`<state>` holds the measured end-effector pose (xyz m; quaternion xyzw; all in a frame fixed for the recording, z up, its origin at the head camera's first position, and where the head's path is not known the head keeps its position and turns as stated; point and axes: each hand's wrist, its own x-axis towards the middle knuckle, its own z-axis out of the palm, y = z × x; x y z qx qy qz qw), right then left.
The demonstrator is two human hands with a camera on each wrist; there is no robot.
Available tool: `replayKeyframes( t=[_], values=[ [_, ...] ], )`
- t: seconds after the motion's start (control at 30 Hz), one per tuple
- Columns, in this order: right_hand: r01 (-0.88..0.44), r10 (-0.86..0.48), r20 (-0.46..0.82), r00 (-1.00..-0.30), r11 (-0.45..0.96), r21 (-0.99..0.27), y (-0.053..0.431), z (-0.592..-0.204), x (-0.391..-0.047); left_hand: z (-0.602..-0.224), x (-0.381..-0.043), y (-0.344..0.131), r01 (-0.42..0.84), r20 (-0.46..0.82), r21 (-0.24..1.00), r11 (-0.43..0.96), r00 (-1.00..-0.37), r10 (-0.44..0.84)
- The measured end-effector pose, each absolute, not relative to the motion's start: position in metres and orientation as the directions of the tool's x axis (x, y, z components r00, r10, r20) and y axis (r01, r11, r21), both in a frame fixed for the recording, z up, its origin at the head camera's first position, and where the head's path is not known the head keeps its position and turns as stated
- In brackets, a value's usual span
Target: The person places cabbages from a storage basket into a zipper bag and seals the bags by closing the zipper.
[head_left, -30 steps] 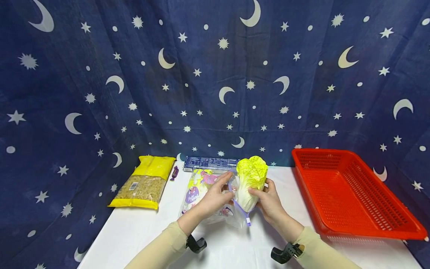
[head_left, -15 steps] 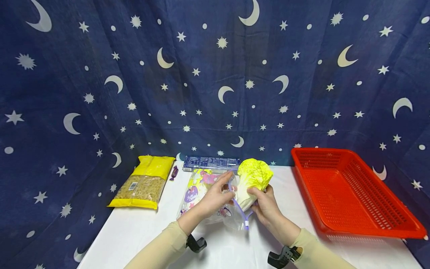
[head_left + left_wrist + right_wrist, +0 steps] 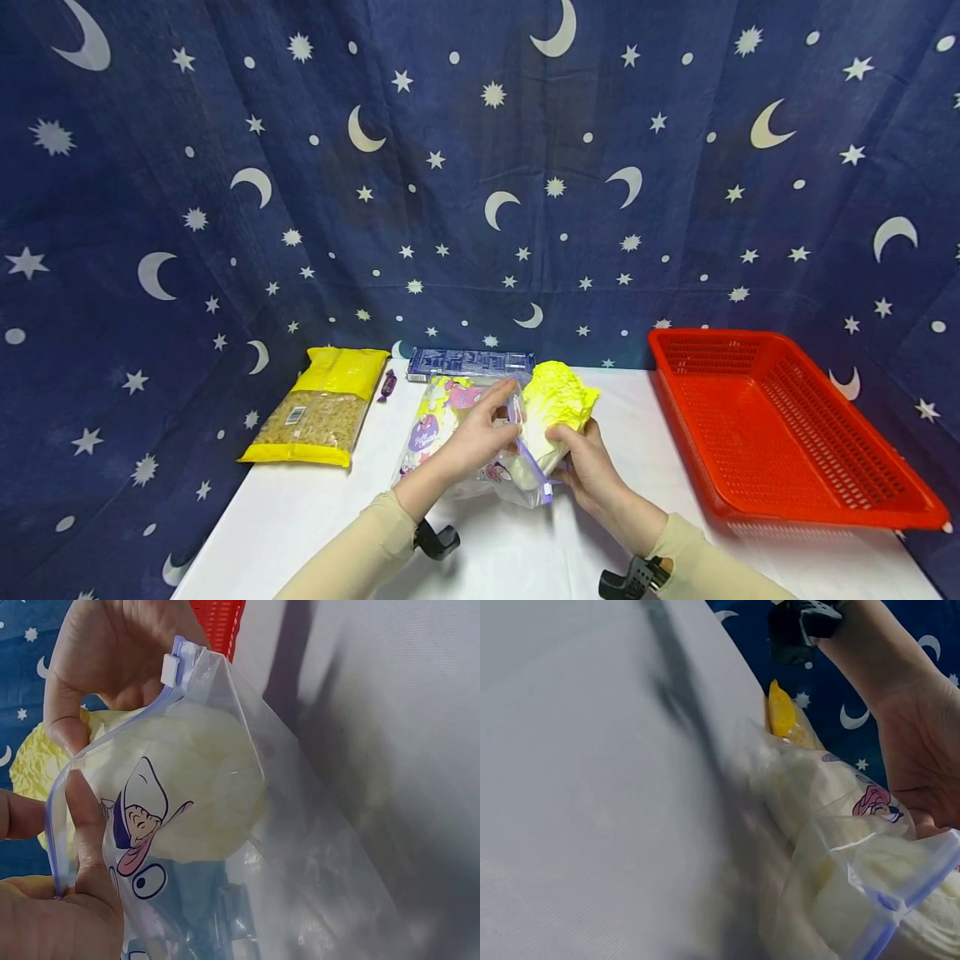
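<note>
A napa cabbage (image 3: 557, 402) with yellow leaves sits tilted, its white base inside a clear printed slider zip bag (image 3: 427, 442). My right hand (image 3: 596, 471) grips the cabbage from the right, thumb on top. At the bag's mouth, my left hand (image 3: 474, 437) pinches the purple-edged rim and keeps it spread. In the left wrist view the base shows through the plastic, while the leaves (image 3: 30, 769) stick out past the rim. The white slider (image 3: 170, 670) sits at one end of the zip. Inside the bag, other pale contents (image 3: 791, 787) show through in the right wrist view.
A red plastic basket (image 3: 757, 417) stands on the right of the white table (image 3: 495, 558). A yellow bag of pasta-like pieces (image 3: 322, 417) lies at the left, beside a purple-wrapped candy (image 3: 387, 387). A long blue box (image 3: 468, 363) lies behind the zip bag.
My right hand has tilted the cabbage and moved it left and down, its base passing into the bag's mouth. My left hand has kept its hold on the rim.
</note>
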<state>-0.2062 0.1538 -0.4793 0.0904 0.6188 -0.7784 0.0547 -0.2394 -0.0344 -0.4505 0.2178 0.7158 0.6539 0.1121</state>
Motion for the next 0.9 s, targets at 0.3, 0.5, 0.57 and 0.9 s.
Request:
replayKeyframes(
  t=[0.3, 0.5, 0.57, 0.9],
  values=[
    [0.157, 0.019, -0.165, -0.986, -0.206, -0.966, 0.1524, -0.4821, -0.2030, -0.4507, -0.2396, -0.0348, 0.163, 0.122, 0.985, 0.054, -0.885, 0.450],
    [0.108, 0.052, -0.117, -0.992, -0.164, -0.981, 0.1508, -0.4825, -0.1994, -0.4495, -0.2395, -0.0353, 0.173, 0.122, 0.982, 0.076, -0.890, 0.439],
    [0.100, 0.054, -0.108, -0.993, -0.140, -0.985, 0.1504, -0.4820, -0.1984, -0.4493, -0.2394, -0.0356, 0.175, 0.120, 0.981, 0.089, -0.894, 0.433],
    [0.059, 0.028, -0.061, -0.998, -0.072, -0.996, 0.1519, -0.4853, -0.2034, -0.4504, -0.2423, -0.0374, 0.177, 0.124, 0.980, 0.089, -0.898, 0.422]
  ],
)
